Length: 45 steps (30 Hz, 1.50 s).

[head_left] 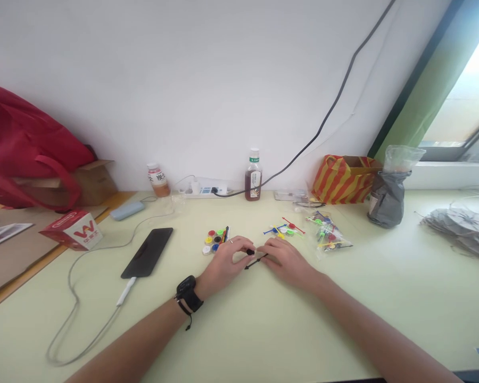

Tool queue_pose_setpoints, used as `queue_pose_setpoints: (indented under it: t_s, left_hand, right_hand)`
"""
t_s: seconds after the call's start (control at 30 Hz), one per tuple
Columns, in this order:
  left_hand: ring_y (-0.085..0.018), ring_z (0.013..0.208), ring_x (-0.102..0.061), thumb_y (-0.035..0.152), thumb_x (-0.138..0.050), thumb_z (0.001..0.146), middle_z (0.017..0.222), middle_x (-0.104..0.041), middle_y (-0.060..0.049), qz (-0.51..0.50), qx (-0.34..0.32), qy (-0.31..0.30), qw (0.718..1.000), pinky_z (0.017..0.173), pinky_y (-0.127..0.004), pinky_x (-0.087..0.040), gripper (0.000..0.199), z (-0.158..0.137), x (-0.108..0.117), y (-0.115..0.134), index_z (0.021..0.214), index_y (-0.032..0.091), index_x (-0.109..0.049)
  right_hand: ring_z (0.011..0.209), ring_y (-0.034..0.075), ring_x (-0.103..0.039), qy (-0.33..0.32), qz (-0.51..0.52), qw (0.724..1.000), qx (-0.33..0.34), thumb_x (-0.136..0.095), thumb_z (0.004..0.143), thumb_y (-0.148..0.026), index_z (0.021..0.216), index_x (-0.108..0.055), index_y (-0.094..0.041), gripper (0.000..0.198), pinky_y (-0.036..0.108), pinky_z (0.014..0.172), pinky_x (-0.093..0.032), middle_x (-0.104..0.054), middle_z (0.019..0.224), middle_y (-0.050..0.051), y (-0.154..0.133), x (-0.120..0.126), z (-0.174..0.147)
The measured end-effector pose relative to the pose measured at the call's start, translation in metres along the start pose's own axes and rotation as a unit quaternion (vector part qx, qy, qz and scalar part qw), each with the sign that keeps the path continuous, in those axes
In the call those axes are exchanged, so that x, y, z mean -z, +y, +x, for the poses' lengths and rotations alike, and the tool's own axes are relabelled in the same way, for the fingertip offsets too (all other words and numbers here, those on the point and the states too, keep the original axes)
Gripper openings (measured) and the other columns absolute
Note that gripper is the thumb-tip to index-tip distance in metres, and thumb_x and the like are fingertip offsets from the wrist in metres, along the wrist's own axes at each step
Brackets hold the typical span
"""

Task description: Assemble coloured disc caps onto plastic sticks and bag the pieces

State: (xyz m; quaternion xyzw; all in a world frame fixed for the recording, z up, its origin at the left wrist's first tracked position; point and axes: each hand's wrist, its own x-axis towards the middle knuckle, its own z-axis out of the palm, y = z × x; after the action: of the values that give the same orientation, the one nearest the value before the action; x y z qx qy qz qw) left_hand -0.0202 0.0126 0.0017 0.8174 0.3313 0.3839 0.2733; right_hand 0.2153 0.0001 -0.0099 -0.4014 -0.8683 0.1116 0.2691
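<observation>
Between the fingertips of my left hand (227,260) is a small black round cap (250,252). My right hand (287,260) pinches one end of a thin black arrow-shaped spinner pointer (255,262), whose other end reaches out toward the left hand. The hands are close together over the table. Left of them, partly behind the left hand, sit several coloured round caps (208,240) in yellow, red, green, black, white and blue. Behind the right hand lie loose red, blue and yellow arrow pointers (281,230), and to the right a clear plastic bag (328,232) of similar pieces.
On the left are a phone (147,252) with its charging cable (74,287), a red and white box (72,230) and a red bag (32,149). Toward the wall stand a drink bottle (254,178), a power strip (207,188), a striped bag (343,181) and a grey bag (387,199).
</observation>
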Motion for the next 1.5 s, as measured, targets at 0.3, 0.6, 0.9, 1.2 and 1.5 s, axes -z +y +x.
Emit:
queue_pose_setpoints:
  t_s: [0.3, 0.6, 0.9, 1.2, 1.5]
  left_hand:
    - [-0.018, 0.086, -0.07, 0.034, -0.073, 0.089, 0.101, -0.07, -0.008, -0.08, 0.098, 0.042, 0.991, 0.08, -0.033, -0.063, 0.027, 0.002, -0.005, -0.006, 0.111, 0.018, -0.073]
    - [-0.02, 0.105, -0.068, 0.027, -0.07, 0.092, 0.12, -0.069, -0.008, -0.022, 0.016, -0.08, 0.996, 0.097, -0.036, -0.059, 0.033, -0.005, -0.003, 0.007, 0.126, 0.027, -0.071]
    - [-0.019, 0.102, -0.068, 0.018, -0.058, 0.099, 0.113, -0.072, -0.006, 0.024, -0.01, -0.096, 0.995, 0.092, -0.032, -0.055, 0.028, -0.004, -0.001, 0.005, 0.121, 0.027, -0.072]
    - [-0.018, 0.099, -0.068, 0.017, -0.059, 0.097, 0.112, -0.071, -0.006, 0.029, 0.011, -0.089, 0.996, 0.087, -0.029, -0.056, 0.029, -0.004, -0.002, 0.0, 0.122, 0.025, -0.071]
    - [-0.017, 0.089, -0.072, 0.028, -0.067, 0.093, 0.112, -0.072, -0.007, -0.04, 0.055, -0.077, 0.995, 0.087, -0.032, -0.062, 0.031, -0.005, -0.003, -0.006, 0.123, 0.023, -0.072]
  right_hand:
    - [0.095, 0.022, -0.059, -0.038, 0.053, 0.998, -0.007, -0.052, 0.099, -0.012, 0.096, -0.061, -0.022, 0.014, 0.038, 0.086, -0.049, -0.067, 0.099, 0.005, -0.01, 0.001, -0.003]
    - [0.1, 0.023, -0.058, -0.043, 0.056, 0.996, -0.052, -0.052, 0.096, -0.011, 0.096, -0.058, -0.023, 0.013, 0.039, 0.086, -0.049, -0.065, 0.102, 0.005, -0.008, 0.015, -0.005]
    - [0.098, 0.023, -0.059, -0.032, 0.045, 0.997, -0.058, -0.055, 0.095, -0.013, 0.094, -0.057, -0.023, 0.01, 0.039, 0.086, -0.05, -0.064, 0.1, 0.005, -0.006, 0.01, -0.006]
    - [0.09, 0.02, -0.061, -0.031, 0.105, 0.987, -0.115, -0.058, 0.091, -0.016, 0.092, -0.061, -0.021, 0.007, 0.035, 0.08, -0.05, -0.064, 0.095, 0.004, 0.01, 0.012, -0.003]
    - [0.077, 0.017, -0.058, -0.036, 0.143, 0.982, -0.116, -0.053, 0.091, -0.014, 0.086, -0.055, -0.022, 0.01, 0.031, 0.069, -0.048, -0.063, 0.085, 0.001, 0.002, 0.016, -0.003]
